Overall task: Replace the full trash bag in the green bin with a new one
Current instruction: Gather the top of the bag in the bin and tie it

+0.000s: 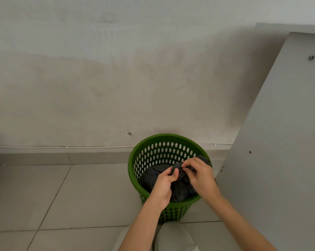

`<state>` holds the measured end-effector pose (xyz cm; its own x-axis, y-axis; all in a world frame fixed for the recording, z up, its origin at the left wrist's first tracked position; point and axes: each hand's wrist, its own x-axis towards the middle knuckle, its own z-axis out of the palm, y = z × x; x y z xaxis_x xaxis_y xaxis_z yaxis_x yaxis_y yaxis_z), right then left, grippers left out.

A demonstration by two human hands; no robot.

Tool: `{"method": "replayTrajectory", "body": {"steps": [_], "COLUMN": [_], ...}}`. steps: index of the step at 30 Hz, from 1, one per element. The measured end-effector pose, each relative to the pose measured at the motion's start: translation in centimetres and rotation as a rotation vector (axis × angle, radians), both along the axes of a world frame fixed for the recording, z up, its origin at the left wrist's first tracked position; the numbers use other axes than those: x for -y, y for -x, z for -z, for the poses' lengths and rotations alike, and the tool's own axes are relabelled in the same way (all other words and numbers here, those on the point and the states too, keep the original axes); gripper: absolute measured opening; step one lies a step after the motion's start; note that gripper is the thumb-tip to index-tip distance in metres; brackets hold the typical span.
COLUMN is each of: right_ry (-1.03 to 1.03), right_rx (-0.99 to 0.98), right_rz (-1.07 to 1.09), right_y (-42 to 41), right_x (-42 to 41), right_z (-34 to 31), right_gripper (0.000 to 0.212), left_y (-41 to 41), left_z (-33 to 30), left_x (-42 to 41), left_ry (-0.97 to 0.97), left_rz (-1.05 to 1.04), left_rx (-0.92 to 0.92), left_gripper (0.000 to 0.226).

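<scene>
Head view: hands [182, 178] pinch bunched dark bag [180, 189]

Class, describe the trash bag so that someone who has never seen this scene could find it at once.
Find the pale wall and the green bin with oval holes standing on the tiled floor at its foot. Inside lies the trash bag, dark grey and crumpled. Both hands, left hand and right hand, pinch its gathered top.

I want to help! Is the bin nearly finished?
Not yet. The dark trash bag is gathered at its top but sits inside the green bin. The left hand and right hand pinch its bunched neck. Lifting it out and fitting a new bag remain.
</scene>
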<state>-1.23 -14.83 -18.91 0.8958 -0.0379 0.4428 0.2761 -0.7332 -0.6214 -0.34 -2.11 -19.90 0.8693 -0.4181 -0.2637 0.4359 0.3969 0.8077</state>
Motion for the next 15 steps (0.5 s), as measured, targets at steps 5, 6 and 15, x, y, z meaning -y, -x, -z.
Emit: {"method": "replayTrajectory", "body": {"steps": [5, 6, 15], "right_ry": [0.057, 0.050, -0.351], "right_rx": [0.016, 0.004, -0.247], "right_rz": [-0.021, -0.019, 0.120], "right_y": [1.07, 1.17, 0.34], "right_x": [-0.33, -0.34, -0.36], "right_z": [0.11, 0.13, -0.57], "right_gripper": [0.008, 0.009, 0.013], "left_y": [0.27, 0.27, 0.77], "left_z": [-0.10, -0.11, -0.54], "left_x": [-0.10, -0.10, 0.50], "left_ry": [0.007, 0.012, -0.060], "left_rz": [0.002, -0.001, -0.079], "left_rx": [0.008, 0.005, 0.090], "left_gripper": [0.023, 0.023, 0.024]}}
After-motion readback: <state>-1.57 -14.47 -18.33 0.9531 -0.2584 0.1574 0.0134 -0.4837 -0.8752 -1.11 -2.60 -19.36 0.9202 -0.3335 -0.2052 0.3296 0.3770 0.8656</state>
